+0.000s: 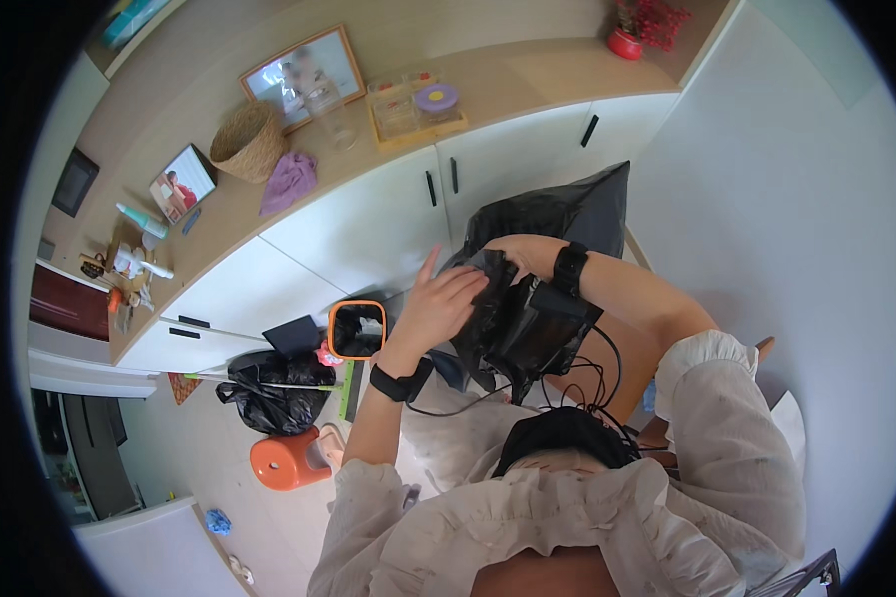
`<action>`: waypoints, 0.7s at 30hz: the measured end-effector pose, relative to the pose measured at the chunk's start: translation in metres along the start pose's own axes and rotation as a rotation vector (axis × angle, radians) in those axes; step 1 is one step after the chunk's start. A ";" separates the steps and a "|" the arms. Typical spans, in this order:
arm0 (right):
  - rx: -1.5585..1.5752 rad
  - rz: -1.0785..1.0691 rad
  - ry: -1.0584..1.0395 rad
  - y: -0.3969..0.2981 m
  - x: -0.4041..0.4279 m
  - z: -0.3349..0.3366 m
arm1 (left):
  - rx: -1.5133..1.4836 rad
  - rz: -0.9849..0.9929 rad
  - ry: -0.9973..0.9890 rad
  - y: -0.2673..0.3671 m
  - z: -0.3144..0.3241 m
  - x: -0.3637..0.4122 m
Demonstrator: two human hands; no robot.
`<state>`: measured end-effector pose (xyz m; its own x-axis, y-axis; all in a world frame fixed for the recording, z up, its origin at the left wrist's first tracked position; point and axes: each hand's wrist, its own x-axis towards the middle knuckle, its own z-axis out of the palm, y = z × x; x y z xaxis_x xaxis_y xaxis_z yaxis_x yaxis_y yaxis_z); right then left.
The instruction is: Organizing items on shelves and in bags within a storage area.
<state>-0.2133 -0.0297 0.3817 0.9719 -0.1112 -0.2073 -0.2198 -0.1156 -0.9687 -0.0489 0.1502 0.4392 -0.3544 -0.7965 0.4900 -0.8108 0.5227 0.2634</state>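
A black plastic bag [545, 317] lies crumpled at my lap, its gathered upper part between my hands. My left hand [444, 302] meets the bag's left edge with bent fingers, one finger pointing up and apart; its thumb is hidden. My right hand [511, 254] reaches down at the bag's top from the right, its fingertips hidden by the plastic. Each wrist wears a black band. Behind the hands stands a larger black plastic bag [593, 213], near the cabinet doors. Thin black cables [601, 373] hang in loops below the bag at my lap.
An orange-rimmed bin [358, 358] with a black liner stands left of my left hand. Farther left are a filled black bag [276, 395] and an orange plastic stool [284, 459]. White cabinets [351, 216] run in front; a wall [776, 194] stands at the right.
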 end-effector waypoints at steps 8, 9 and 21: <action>-0.330 -0.031 0.046 -0.033 -0.001 0.016 | 0.072 -0.201 0.178 0.018 0.016 -0.004; 0.326 0.340 0.099 -0.024 0.011 0.020 | 0.030 -0.261 0.208 0.018 0.018 -0.006; -0.152 0.884 0.041 -0.059 -0.029 -0.009 | -0.271 -0.104 0.317 0.142 0.047 0.020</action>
<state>-0.2291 -0.0290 0.4462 0.4391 -0.2563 -0.8611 -0.8981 -0.1001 -0.4282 -0.1928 0.1945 0.4476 -0.0822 -0.7381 0.6697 -0.6676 0.5397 0.5128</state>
